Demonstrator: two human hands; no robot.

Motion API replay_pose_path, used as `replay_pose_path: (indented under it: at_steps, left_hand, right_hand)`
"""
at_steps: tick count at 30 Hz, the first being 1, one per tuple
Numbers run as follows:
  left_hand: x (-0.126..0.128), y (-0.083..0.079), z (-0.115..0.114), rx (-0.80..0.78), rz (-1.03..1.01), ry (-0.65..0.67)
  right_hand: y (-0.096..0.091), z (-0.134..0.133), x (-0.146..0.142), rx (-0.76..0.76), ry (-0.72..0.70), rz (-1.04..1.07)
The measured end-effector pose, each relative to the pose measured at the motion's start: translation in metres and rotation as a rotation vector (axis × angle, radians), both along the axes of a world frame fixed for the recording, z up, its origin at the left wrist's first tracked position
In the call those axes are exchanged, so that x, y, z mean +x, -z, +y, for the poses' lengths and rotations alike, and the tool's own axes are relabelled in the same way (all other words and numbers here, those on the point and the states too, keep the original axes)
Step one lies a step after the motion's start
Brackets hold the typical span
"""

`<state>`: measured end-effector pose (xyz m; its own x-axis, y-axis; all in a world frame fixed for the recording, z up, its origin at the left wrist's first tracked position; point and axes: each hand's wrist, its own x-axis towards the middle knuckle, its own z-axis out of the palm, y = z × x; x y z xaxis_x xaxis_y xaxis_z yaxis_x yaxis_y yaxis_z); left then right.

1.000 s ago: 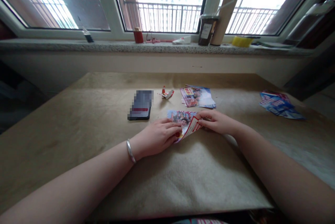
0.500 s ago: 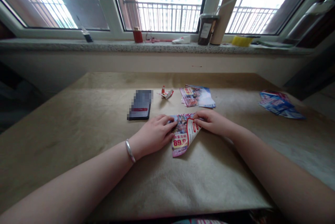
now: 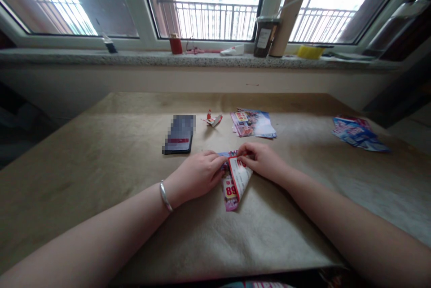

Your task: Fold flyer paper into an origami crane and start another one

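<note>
A colourful printed flyer (image 3: 240,180) lies in front of me, its right part folded over to the left so that the white, red-edged back shows. My right hand (image 3: 261,160) pinches the turned-over edge near the top. At the flyer's left edge, my left hand (image 3: 205,171) has its fingers closed on the paper and holds it against the table. A silver bangle circles my left wrist. Part of the flyer's upper edge is hidden by my fingers.
Beyond my hands lie a phone (image 3: 180,134), a small folded paper piece (image 3: 213,120) and a stack of flyers (image 3: 254,123). More blue flyers (image 3: 360,134) are fanned out at the right. A cup (image 3: 265,37) and a tall bottle (image 3: 289,16) stand on the windowsill (image 3: 141,58).
My right hand has moved left, carrying the flyer's right edge further over. More of the white back shows, and less of the printed front. My left hand has hardly moved.
</note>
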<state>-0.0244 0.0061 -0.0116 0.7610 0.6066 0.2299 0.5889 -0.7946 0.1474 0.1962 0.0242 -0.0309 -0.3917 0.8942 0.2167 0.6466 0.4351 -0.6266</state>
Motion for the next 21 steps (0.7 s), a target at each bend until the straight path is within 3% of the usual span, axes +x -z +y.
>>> replay_pose_path:
  at_steps: [4, 12, 17, 21]
  left_hand:
    - [0.001, 0.001, -0.002, -0.018, 0.004, -0.061]
    - [-0.003, 0.004, 0.002, 0.065, 0.034, 0.038]
    - [-0.003, 0.004, 0.002, 0.049, 0.042, 0.033]
    - [-0.003, 0.005, 0.002, 0.051, 0.028, 0.042]
  right_hand:
    - [0.0, 0.0, -0.002, 0.069, 0.019, -0.065]
    - [0.001, 0.003, -0.002, 0.151, -0.044, -0.088]
    - [-0.008, 0.0, 0.003, 0.211, -0.138, -0.074]
    - [-0.019, -0.003, 0.01, 0.244, -0.259, -0.206]
